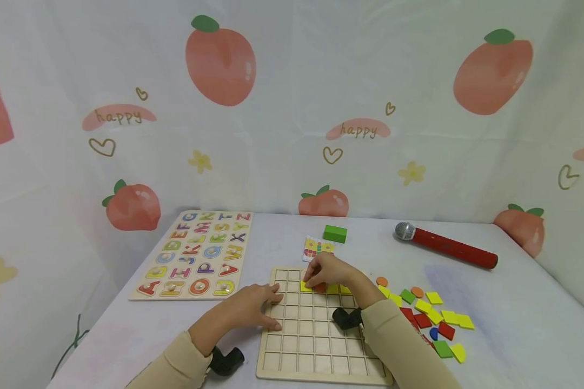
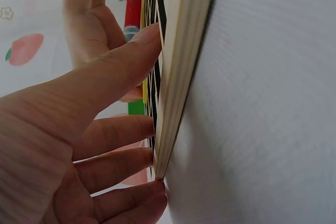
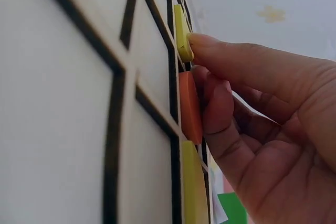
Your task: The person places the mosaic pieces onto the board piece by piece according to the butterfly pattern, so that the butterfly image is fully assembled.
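Note:
A wooden grid board [image 1: 299, 343] lies flat before me, with yellow tiles [image 1: 340, 289] and an orange round piece [image 1: 319, 288] in one of its upper rows. At the left end of that row, my right hand [image 1: 331, 270] pinches a yellow tile [image 3: 182, 35]; the thumb tip lies on it, and the index fingertip is mostly hidden. Beside this tile sits the orange piece [image 3: 189, 106], close to the curled fingers. My left hand [image 1: 253, 308] rests at the board's left edge [image 2: 178, 72], its thumb on the rim and its fingers spread along the side.
Loose coloured pieces [image 1: 423, 319] lie right of the board. Behind it are a pattern card [image 1: 311, 244] and a green block [image 1: 335, 233]. An alphabet puzzle board [image 1: 194, 259] lies at the left, a red microphone [image 1: 448, 246] at the back right.

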A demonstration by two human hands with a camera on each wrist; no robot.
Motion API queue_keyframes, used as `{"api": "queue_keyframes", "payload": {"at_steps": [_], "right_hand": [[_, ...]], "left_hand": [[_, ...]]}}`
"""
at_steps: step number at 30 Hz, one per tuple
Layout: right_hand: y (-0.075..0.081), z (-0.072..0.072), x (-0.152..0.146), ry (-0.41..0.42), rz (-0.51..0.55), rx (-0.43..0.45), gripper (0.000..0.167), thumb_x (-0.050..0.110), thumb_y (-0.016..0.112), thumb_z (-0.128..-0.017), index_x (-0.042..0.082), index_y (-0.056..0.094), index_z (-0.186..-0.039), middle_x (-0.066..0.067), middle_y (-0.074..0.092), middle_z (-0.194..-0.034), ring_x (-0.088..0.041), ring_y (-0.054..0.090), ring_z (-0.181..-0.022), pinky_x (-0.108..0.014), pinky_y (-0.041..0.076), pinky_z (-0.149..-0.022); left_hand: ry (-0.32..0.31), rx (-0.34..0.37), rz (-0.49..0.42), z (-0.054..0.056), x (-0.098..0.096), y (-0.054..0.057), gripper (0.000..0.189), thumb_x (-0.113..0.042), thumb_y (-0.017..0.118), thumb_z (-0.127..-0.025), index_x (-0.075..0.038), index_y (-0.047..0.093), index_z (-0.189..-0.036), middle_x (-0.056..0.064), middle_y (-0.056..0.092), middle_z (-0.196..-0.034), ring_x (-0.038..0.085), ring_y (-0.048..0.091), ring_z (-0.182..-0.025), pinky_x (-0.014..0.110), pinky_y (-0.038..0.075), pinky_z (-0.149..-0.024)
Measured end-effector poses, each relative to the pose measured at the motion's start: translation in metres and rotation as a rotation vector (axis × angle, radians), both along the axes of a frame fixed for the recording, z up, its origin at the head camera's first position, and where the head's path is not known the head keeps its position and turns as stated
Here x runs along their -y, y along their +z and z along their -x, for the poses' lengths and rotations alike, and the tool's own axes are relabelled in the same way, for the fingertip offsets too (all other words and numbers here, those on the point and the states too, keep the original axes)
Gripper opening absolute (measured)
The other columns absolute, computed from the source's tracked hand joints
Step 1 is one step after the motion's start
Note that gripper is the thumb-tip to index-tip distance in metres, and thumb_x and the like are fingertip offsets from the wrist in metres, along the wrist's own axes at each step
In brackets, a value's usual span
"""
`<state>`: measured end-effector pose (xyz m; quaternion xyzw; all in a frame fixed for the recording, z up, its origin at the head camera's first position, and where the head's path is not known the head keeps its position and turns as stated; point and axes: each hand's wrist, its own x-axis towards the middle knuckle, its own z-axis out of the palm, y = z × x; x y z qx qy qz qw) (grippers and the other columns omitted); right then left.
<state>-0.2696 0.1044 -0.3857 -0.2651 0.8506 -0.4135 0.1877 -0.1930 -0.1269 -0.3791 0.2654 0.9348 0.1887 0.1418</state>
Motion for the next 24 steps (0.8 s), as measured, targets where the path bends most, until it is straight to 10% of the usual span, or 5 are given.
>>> {"api": "queue_keyframes", "payload": {"at_steps": [24], "right_hand": [[0.025,-0.028,-0.096,-0.245,0.014,0.088,0.035,0.024,0.067,-0.086,-0.002,0.066,-0.109,-0.005,0.069,-0.099,-0.014,0.062,-0.086,-0.034,0.052,-0.084]], "left_hand": [[-0.003,-0.017,0.001,0.0,0.001,-0.001,0.065,-0.043,0.075,-0.074,-0.008,0.059,-0.126,0.014,0.043,-0.144,0.036,0.04,-0.132,0.051,0.033,-0.109]]}}
